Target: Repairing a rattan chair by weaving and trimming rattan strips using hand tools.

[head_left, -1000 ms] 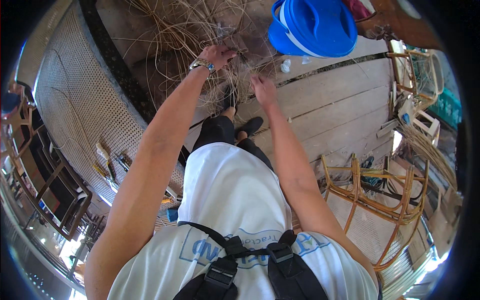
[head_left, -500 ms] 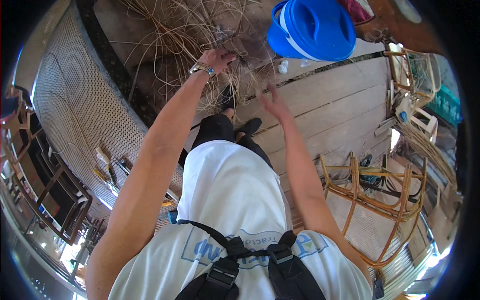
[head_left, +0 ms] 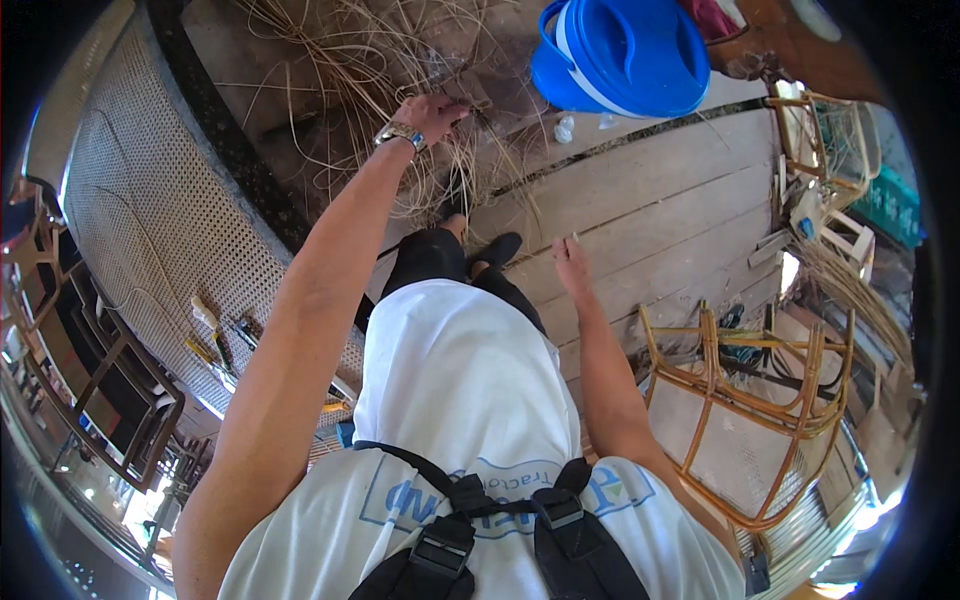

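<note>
My left hand (head_left: 432, 113), with a watch on the wrist, is stretched out far ahead and closed on a bunch of thin tan rattan strands (head_left: 380, 70) that spread over the wooden floor. My right hand (head_left: 571, 264) hangs lower, over the floor planks, fingers apart and holding nothing. It is well away from the strands. My legs and dark shoes (head_left: 497, 247) show between the two arms.
A blue plastic bucket (head_left: 625, 52) stands ahead to the right. A woven cane panel (head_left: 130, 200) lies on the left with small tools (head_left: 215, 335) on it. A rattan chair frame (head_left: 745, 400) stands at the right, more frames behind it.
My right hand has let go of the strands and dropped back toward me. My left hand has kept its grip on the bunch and pulled it slightly.
</note>
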Demonstrator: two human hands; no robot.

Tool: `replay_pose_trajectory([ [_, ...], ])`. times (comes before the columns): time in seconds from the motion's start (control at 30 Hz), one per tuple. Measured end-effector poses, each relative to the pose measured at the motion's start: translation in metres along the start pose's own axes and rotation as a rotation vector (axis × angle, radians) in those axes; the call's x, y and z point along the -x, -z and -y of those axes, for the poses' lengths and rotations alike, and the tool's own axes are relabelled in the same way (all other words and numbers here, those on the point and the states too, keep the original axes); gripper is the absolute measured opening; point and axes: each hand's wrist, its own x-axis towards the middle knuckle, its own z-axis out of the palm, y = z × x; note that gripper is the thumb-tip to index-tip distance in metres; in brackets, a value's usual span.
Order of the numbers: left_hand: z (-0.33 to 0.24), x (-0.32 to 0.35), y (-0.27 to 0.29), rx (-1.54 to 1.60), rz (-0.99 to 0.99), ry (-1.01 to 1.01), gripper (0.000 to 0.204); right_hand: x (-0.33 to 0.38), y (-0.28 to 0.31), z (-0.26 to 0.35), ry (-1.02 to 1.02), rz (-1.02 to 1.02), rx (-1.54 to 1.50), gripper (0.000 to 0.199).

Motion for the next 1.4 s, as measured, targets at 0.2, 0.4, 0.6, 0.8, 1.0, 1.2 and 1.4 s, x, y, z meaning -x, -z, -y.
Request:
replay_pose_trajectory([
  [0.2,0.009,-0.004,-0.010,0.074,-0.076,-0.029,0.047,-0.045,-0.009,0.070,0.136,0.082,0.094,0.078],
  [0.4,0.005,-0.008,-0.003,-0.058,-0.030,-0.033,0.047,-0.094,-0.002,0.204,-0.029,0.305,-0.336,0.051],
  [0.6,-0.005,-0.007,0.000,-0.036,0.006,-0.016,0.045,-0.080,-0.015,0.157,0.229,-0.113,0.057,0.037],
  [0.8,0.013,-0.014,-0.002,0.019,0.055,-0.039,0.049,0.116,0.052,-0.126,-0.376,0.265,0.402,0.044],
  [1.0,0.012,-0.015,-0.001,0.003,0.070,0.004,0.049,0.256,0.118,-0.189,-0.393,0.571,0.693,0.045],
  [1.2,0.000,0.000,0.010,0.136,0.090,0.203,0.058,0.144,0.043,-0.075,-0.412,0.069,-0.371,0.039],
  [1.4,0.014,0.019,0.001,0.469,-0.396,-0.091,0.046,0.147,0.046,0.001,-0.316,0.096,-0.437,0.031],
])
